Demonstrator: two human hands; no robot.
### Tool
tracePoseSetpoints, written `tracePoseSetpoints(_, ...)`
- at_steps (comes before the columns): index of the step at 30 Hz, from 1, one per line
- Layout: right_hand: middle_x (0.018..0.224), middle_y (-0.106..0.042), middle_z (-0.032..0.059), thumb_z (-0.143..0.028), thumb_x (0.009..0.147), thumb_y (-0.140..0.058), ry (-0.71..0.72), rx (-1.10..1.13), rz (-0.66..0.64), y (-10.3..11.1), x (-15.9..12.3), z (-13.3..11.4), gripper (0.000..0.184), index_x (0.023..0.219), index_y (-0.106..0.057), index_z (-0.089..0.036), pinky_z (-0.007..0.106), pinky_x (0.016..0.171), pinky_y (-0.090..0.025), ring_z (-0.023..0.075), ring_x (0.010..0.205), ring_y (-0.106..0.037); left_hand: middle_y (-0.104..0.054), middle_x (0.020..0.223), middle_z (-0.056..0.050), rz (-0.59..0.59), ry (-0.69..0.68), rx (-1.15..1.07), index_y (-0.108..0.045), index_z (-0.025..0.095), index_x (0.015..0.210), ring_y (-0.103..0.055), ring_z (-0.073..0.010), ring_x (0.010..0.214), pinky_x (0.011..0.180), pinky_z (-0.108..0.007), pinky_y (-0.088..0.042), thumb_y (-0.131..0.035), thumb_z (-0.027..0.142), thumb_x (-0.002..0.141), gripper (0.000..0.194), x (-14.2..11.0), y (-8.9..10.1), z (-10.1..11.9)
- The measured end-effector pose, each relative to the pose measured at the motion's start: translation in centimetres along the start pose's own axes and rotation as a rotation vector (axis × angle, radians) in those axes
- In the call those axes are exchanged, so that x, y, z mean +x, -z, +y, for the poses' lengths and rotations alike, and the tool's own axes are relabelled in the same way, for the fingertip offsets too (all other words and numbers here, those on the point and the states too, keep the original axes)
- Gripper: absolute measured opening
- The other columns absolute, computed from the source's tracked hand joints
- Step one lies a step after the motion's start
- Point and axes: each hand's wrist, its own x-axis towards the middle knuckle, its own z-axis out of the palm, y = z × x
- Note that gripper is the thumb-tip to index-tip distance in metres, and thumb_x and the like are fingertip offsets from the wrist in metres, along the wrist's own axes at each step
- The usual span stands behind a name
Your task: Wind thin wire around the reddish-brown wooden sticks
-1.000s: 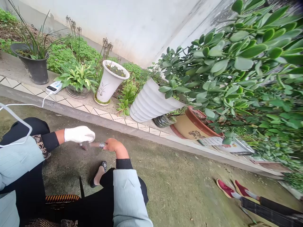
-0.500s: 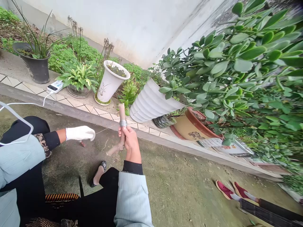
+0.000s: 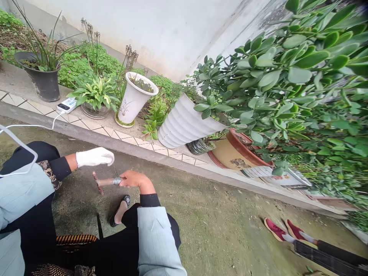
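My right hand (image 3: 134,179) is closed around the wooden handle of a small hammer (image 3: 105,182), which lies nearly level with its rusty head down near the concrete ground, at the left. My left hand (image 3: 94,157), in a white glove, hovers just above the hammer with its fingers pinched on something thin that I cannot make out, perhaps a wire. Both hands sit in front of my knees, above my foot in a black shoe (image 3: 120,209).
A tiled ledge (image 3: 94,128) carries a black pot (image 3: 43,82), a leafy plant (image 3: 93,94), two white pots (image 3: 135,99) (image 3: 184,124), a terracotta pot (image 3: 230,151), a large jade plant (image 3: 287,88). A white power strip (image 3: 66,105) with cable. Another person's red shoes (image 3: 283,232) at right.
The hammer was raised upright half a second ago and has swung back down near the ground. My gloved left hand has stayed almost in place.
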Motion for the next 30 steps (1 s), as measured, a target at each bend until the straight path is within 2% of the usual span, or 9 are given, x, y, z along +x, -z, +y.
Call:
tracePoseSetpoints(5, 0.068, -0.059, -0.0033, -0.023, 0.077, -0.061, 0.196, 0.097, -0.027, -0.4, -0.4, -1.3, 0.012, 0.086, -0.064, -0.016, 0.02, 0.053, -0.037, 0.0068, 0.053, -0.049, -0.057, 0.07, -0.002, 0.175, 0.024, 0.036, -0.059, 0.013, 0.076, -0.043, -0.0104, 0.059, 0.055, -0.02, -0.034, -0.051, 0.037, 0.085, 0.027, 0.4, 1.1, -1.3)
tracePoseSetpoints(9, 0.073, -0.059, -0.0017, -0.031, 0.074, -0.067, 0.431, 0.448, -0.041, 0.6, -2.9, -1.3, 0.032, 0.101, -0.063, -0.014, 0.02, 0.057, -0.041, 0.007, 0.058, -0.048, -0.053, 0.065, -0.001, 0.208, 0.079, -0.04, -0.059, 0.013, 0.076, -0.038, -0.0088, 0.051, 0.047, -0.02, -0.03, -0.054, 0.04, 0.083, 0.029, 0.7, 1.3, -2.2)
tracePoseSetpoints(16, 0.069, -0.054, -0.0008, -0.042, 0.075, -0.066, 0.484, 1.031, 0.793, 2.7, -3.9, 0.9, 0.027, 0.076, -0.055, -0.017, 0.021, 0.051, -0.039, 0.0072, 0.053, -0.045, -0.044, 0.058, 0.001, -0.118, 0.171, -0.202, -0.061, 0.013, 0.078, -0.033, -0.0084, 0.046, 0.041, -0.02, -0.024, -0.055, 0.048, 0.083, 0.035, 0.5, -1.8, -2.0)
tracePoseSetpoints(19, 0.069, -0.054, -0.0005, -0.044, 0.079, -0.058, 0.362, 1.036, 0.985, 3.0, -2.5, 1.9, 0.027, 0.079, -0.054, -0.017, 0.023, 0.053, -0.042, 0.0084, 0.053, -0.046, -0.048, 0.061, 0.001, -0.312, 0.15, -0.267, -0.064, 0.014, 0.082, -0.035, -0.009, 0.048, 0.042, -0.02, -0.025, -0.057, 0.047, 0.083, 0.034, 0.2, -3.1, -1.5)
tracePoseSetpoints(21, 0.071, -0.056, 0.0004, -0.04, 0.082, -0.055, 0.171, 0.815, 1.01, 2.9, -1.6, 2.3, 0.023, 0.084, -0.056, -0.017, 0.023, 0.054, -0.042, 0.0096, 0.054, -0.048, -0.052, 0.065, -0.001, -0.404, 0.132, -0.3, -0.064, 0.014, 0.082, -0.035, -0.0088, 0.049, 0.043, -0.02, -0.026, -0.057, 0.047, 0.083, 0.034, 0.1, -3.4, -1.0)
tracePoseSetpoints(23, 0.075, -0.06, 0.0026, -0.033, 0.081, -0.057, -0.053, 0.43, 0.911, 2.5, -0.8, 2.2, 0.017, 0.088, -0.06, -0.017, 0.023, 0.057, -0.041, 0.0114, 0.06, -0.052, -0.054, 0.065, -0.002, -0.439, 0.124, -0.289, -0.065, 0.013, 0.081, -0.034, -0.0088, 0.049, 0.044, -0.021, -0.026, -0.058, 0.047, 0.083, 0.034, 0.0, -3.1, -0.5)
tracePoseSetpoints(26, 0.075, -0.064, 0.0046, -0.025, 0.077, -0.064, -0.213, -0.023, 0.446, 1.3, 0.2, 1.2, 0.011, 0.083, -0.065, -0.016, 0.023, 0.058, -0.04, 0.0129, 0.064, -0.055, -0.052, 0.062, -0.001, -0.364, 0.103, -0.207, -0.064, 0.013, 0.076, -0.035, -0.0092, 0.051, 0.046, -0.021, -0.027, -0.059, 0.043, 0.082, 0.031, 0.0, -1.9, 0.0)
tracePoseSetpoints(28, 0.068, -0.061, 0.0017, -0.025, 0.077, -0.065, -0.135, -0.062, 0.063, 0.4, 0.5, 0.3, 0.01, 0.082, -0.066, -0.016, 0.022, 0.055, -0.038, 0.0111, 0.058, -0.054, -0.054, 0.065, -0.001, -0.244, 0.069, -0.168, -0.062, 0.013, 0.073, -0.039, -0.0098, 0.054, 0.049, -0.021, -0.03, -0.059, 0.04, 0.081, 0.029, 0.0, -1.1, 0.0)
tracePoseSetpoints(30, 0.064, -0.058, -0.0021, -0.025, 0.078, -0.064, 0.035, 0.015, -0.183, -0.1, 0.4, -0.7, 0.012, 0.085, -0.066, -0.016, 0.02, 0.053, -0.038, 0.0085, 0.055, -0.051, -0.056, 0.068, -0.001, -0.117, 0.053, -0.147, -0.059, 0.013, 0.071, -0.041, -0.01, 0.056, 0.052, -0.02, -0.032, -0.058, 0.039, 0.081, 0.028, 0.1, -0.5, -0.3)
